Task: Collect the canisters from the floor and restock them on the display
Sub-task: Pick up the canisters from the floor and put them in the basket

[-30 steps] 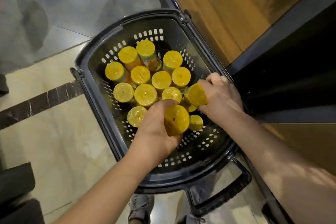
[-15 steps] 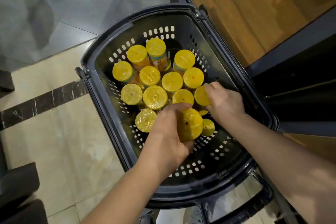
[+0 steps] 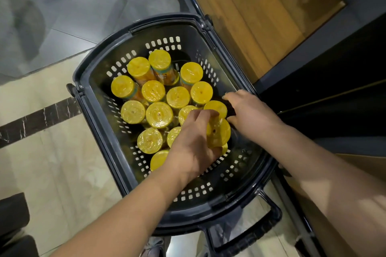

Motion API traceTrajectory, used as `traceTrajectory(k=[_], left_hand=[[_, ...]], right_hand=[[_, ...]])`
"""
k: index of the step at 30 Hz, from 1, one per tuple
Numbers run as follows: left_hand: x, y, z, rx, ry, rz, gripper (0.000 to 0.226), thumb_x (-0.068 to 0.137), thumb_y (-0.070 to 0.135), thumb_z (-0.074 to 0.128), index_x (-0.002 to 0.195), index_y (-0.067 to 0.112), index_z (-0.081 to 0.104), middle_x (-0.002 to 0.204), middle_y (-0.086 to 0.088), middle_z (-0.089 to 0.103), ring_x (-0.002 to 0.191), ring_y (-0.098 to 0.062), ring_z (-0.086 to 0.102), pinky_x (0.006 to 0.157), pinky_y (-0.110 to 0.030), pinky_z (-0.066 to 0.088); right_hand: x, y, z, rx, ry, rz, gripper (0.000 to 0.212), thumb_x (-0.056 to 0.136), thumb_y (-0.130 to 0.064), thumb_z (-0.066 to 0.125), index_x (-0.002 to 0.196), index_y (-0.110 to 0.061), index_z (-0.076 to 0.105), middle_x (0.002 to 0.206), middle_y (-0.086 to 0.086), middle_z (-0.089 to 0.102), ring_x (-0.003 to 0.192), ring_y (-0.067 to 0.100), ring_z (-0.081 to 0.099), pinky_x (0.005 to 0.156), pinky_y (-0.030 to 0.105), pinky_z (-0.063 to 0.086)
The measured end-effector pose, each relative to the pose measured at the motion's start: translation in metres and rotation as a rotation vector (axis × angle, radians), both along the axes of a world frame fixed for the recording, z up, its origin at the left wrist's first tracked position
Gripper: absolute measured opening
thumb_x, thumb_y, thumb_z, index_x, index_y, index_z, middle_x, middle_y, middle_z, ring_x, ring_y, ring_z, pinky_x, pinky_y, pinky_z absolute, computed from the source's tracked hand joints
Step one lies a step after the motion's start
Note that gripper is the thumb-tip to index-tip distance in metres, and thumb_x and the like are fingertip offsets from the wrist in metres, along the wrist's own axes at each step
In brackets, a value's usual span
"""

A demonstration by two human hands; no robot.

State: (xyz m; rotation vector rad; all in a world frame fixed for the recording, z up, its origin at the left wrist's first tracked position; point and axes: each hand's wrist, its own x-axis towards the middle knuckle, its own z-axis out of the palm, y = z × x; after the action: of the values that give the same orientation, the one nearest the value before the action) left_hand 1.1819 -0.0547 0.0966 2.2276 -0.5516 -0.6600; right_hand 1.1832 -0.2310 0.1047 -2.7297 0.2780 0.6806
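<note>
You have one dark basket [image 3: 167, 20] standing on the tiled floor [image 3: 52, 169], and the canisters [image 3: 159, 115] are all inside it, upright with their yellow lids facing you. Sixteen lids can be counted, though three of them are partly hidden under your left hand, so others may be out of sight. They crowd the far and middle parts of the basket, and the near end of the basket's bottom is bare. One pull handle [image 3: 252, 233] sticks out from the basket's near end, and one wooden display shelf [image 3: 250, 16] runs along the basket's right side. Both of your hands are inside the basket, forearms reaching in over its near rim. Your left hand [image 3: 194, 144] is turned palm-down near the basket's middle, its fingers curled over one tilted canister [image 3: 220, 135] and grasping it. Your right hand [image 3: 248, 115] is against the basket's right wall, its fingers spread and released, grasping nothing; its thumb lies just beside the lid of a neighbouring canister [image 3: 216, 108], and the blur hides whether it touches.
</note>
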Motion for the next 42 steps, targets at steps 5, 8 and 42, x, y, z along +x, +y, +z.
traceTrajectory(k=[5, 8, 42], left_hand=[[-0.004, -0.018, -0.013, 0.047, 0.062, -0.121, 0.078, 0.074, 0.009, 0.08, 0.143, 0.019, 0.045, 0.138, -0.003, 0.038, 0.123, -0.025, 0.05, 0.105, -0.026, 0.04], [-0.009, -0.027, -0.034, 0.096, 0.059, -0.136, 0.078, 0.076, 0.008, 0.078, 0.143, 0.025, 0.043, 0.139, 0.001, 0.036, 0.12, -0.027, 0.052, 0.098, -0.042, 0.05], [-0.009, -0.003, 0.508, 0.418, -0.78, -0.5, 0.068, 0.076, 0.041, 0.079, 0.136, 0.021, 0.053, 0.144, -0.006, 0.043, 0.136, -0.031, 0.035, 0.104, -0.049, 0.044]], right_hand=[[-0.022, -0.01, 0.024, -0.004, -0.093, -0.073, 0.034, 0.1, -0.01, 0.055, 0.131, -0.022, 0.054, 0.12, 0.003, 0.054, 0.097, 0.025, 0.061, 0.081, 0.045, 0.056], [-0.036, -0.013, 0.029, 0.042, -0.115, -0.097, 0.035, 0.102, -0.011, 0.053, 0.134, -0.023, 0.054, 0.121, 0.001, 0.055, 0.098, 0.023, 0.062, 0.081, 0.045, 0.057], [-0.133, 0.012, 0.481, -0.133, -0.408, -0.124, 0.053, 0.086, -0.043, 0.07, 0.131, -0.022, 0.054, 0.131, 0.004, 0.051, 0.12, 0.03, 0.051, 0.095, 0.042, 0.048]])
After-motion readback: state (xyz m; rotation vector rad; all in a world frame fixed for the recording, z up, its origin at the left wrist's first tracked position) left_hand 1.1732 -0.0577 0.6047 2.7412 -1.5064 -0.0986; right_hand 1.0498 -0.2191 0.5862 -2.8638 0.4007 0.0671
